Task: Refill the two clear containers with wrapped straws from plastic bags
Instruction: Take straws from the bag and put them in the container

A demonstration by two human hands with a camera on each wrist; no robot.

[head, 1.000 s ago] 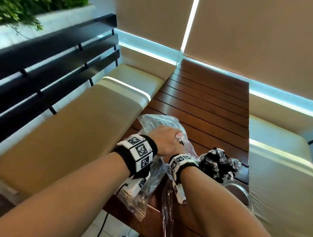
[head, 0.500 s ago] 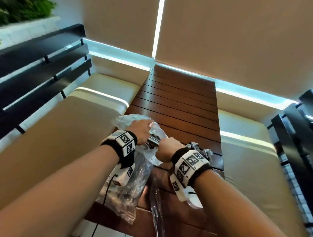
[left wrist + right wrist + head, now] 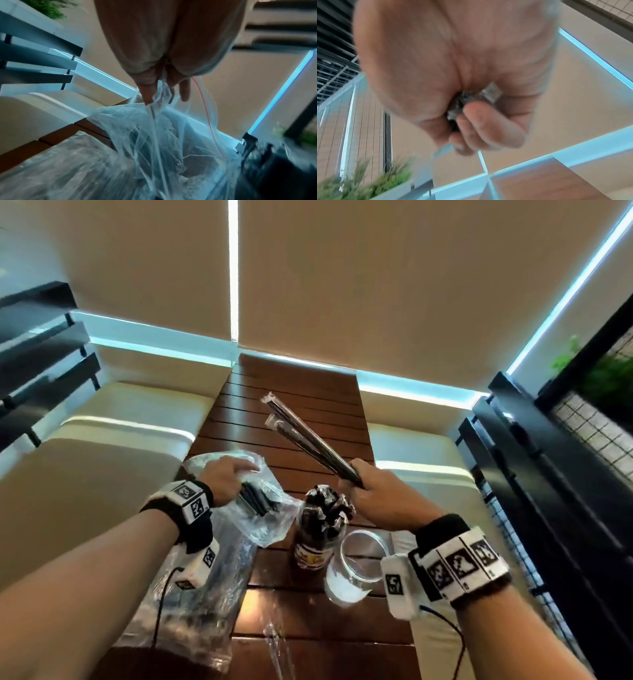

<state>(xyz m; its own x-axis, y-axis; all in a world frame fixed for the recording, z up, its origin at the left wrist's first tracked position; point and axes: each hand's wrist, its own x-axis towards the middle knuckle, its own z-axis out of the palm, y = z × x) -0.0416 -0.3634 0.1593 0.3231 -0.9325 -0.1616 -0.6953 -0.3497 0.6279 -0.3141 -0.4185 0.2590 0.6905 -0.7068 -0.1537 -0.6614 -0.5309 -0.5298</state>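
Slatted wooden table (image 3: 294, 412): straw-filled container (image 3: 320, 529); empty clear container (image 3: 356, 566) awaiting fill. Right hand (image 3: 376, 498) grips wrapped straw bundle (image 3: 301, 433); left hand (image 3: 226, 481) pinches plastic bag (image 3: 260, 508).

Wrapped straws (image 3: 301, 436) in right hand (image 3: 380, 501), above slatted table (image 3: 294, 392)

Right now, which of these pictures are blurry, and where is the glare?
Head view: mostly sharp, walls bent by the wide lens, bright cyan strips of light, a sheen on the plastic bag. Left wrist view: the bag smears at the bottom. Right wrist view: soft throughout; the right hand fills it, plant streaked.
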